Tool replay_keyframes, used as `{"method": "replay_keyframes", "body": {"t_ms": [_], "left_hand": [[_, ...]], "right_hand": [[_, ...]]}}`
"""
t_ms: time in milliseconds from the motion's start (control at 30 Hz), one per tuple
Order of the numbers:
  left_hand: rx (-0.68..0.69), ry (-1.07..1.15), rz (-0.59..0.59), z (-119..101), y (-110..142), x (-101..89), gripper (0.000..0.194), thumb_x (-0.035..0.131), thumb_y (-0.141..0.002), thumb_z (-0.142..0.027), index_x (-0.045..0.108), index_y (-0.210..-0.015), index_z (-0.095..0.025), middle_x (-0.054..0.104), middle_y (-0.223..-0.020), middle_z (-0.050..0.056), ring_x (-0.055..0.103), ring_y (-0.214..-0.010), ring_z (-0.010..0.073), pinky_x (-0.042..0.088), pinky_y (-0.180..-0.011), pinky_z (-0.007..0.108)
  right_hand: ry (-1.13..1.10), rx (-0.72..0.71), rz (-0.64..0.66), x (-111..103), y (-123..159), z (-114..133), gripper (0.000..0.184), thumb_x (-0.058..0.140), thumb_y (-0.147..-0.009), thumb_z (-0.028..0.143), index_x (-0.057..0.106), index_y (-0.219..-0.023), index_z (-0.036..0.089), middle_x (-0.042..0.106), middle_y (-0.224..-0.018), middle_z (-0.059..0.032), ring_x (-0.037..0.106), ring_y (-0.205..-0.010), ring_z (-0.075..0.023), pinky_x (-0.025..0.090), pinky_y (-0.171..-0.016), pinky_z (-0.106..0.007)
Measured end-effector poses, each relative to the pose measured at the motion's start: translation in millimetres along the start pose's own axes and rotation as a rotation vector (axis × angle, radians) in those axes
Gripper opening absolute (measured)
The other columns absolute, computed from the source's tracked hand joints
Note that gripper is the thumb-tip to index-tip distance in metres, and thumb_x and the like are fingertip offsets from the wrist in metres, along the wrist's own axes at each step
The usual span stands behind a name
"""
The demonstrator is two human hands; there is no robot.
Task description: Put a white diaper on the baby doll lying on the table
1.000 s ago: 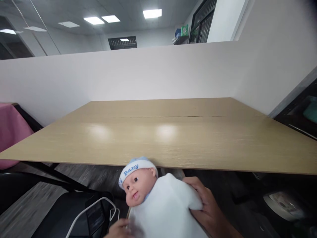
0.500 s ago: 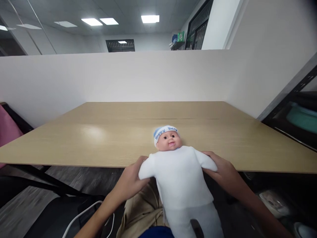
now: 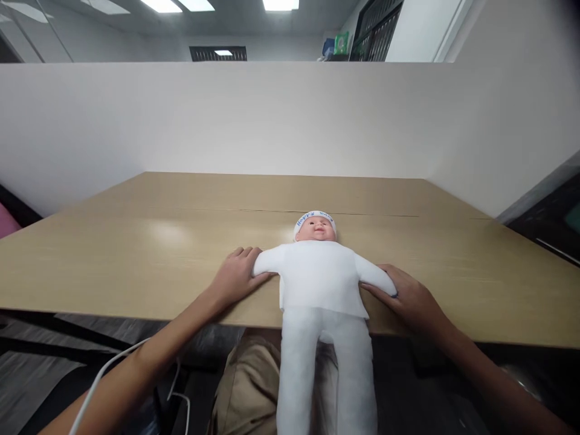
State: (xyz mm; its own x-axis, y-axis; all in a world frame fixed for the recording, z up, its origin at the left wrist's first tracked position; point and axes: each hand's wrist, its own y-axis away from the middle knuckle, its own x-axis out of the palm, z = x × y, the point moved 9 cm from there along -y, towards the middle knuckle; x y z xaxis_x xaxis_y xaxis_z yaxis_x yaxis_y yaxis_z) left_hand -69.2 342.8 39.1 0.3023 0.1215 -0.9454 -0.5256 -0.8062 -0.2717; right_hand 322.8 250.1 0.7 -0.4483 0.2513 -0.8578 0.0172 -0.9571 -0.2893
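A baby doll (image 3: 322,278) in a white top and white trousers lies face up, its head and torso over the table and its legs hanging past the front edge. Blue lettering runs across its white headband (image 3: 315,216). My left hand (image 3: 236,275) is closed round the end of the doll's sleeve on the left side. On the other side, my right hand (image 3: 405,293) grips the opposite sleeve end. Both doll arms are stretched outward between my hands.
The light wooden table (image 3: 136,260) spans the view, with a white partition (image 3: 272,121) behind it. A white cable (image 3: 97,380) passes by my left forearm. My lap in tan trousers (image 3: 249,386) is under the table edge.
The doll has moved forward and farther onto the table, carried by both hands, and its legs now show. My view has tilted down.
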Motion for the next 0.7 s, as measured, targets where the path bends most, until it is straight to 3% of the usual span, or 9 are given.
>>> {"method": "replay_keyframes", "body": {"t_ms": [267, 467, 600, 700], "left_hand": [[0.055, -0.051, -0.053, 70.2, -98.9, 23.7, 0.061, 0.052, -0.104, -0.077, 0.068, -0.115, -0.02, 0.078, -0.104, 0.012, 0.071, -0.096, 0.0344, 0.052, -0.088, 0.045], [0.01, -0.034, -0.155, 116.1, -159.7, 25.9, 0.072, 0.055, -0.098, -0.087, 0.068, -0.122, -0.021, 0.082, -0.112, 0.011, 0.075, -0.104, 0.0364, 0.052, -0.095, 0.048], [-0.045, -0.09, -0.24, 144.3, -193.9, 27.7, 0.077, 0.057, -0.094, -0.092, 0.069, -0.124, -0.021, 0.083, -0.112, 0.012, 0.075, -0.104, 0.0368, 0.052, -0.093, 0.047], [-0.045, -0.102, -0.278, 158.5, -212.2, 30.8, 0.075, 0.059, -0.097, -0.088, 0.068, -0.128, -0.02, 0.081, -0.12, 0.014, 0.072, -0.112, 0.0371, 0.051, -0.1, 0.049]], "right_hand": [[0.023, -0.107, -0.04, 24.5, -117.8, -15.5, 0.034, 0.062, -0.104, 0.056, 0.07, -0.119, 0.027, 0.082, -0.106, -0.0067, 0.076, -0.089, -0.0295, 0.053, -0.072, -0.037], [0.003, -0.15, -0.108, 38.8, -190.5, -29.9, 0.033, 0.066, -0.097, 0.042, 0.071, -0.124, 0.025, 0.083, -0.111, -0.0066, 0.077, -0.091, -0.0288, 0.055, -0.075, -0.038], [0.024, -0.126, -0.169, 44.2, -231.7, -41.9, 0.034, 0.068, -0.098, 0.048, 0.072, -0.123, 0.025, 0.084, -0.11, -0.0081, 0.077, -0.09, -0.0309, 0.054, -0.074, -0.039], [0.032, -0.136, -0.213, 45.9, -257.5, -50.0, 0.042, 0.068, -0.1, 0.06, 0.072, -0.123, 0.025, 0.082, -0.116, -0.0106, 0.076, -0.1, -0.0345, 0.056, -0.081, -0.043]]}}
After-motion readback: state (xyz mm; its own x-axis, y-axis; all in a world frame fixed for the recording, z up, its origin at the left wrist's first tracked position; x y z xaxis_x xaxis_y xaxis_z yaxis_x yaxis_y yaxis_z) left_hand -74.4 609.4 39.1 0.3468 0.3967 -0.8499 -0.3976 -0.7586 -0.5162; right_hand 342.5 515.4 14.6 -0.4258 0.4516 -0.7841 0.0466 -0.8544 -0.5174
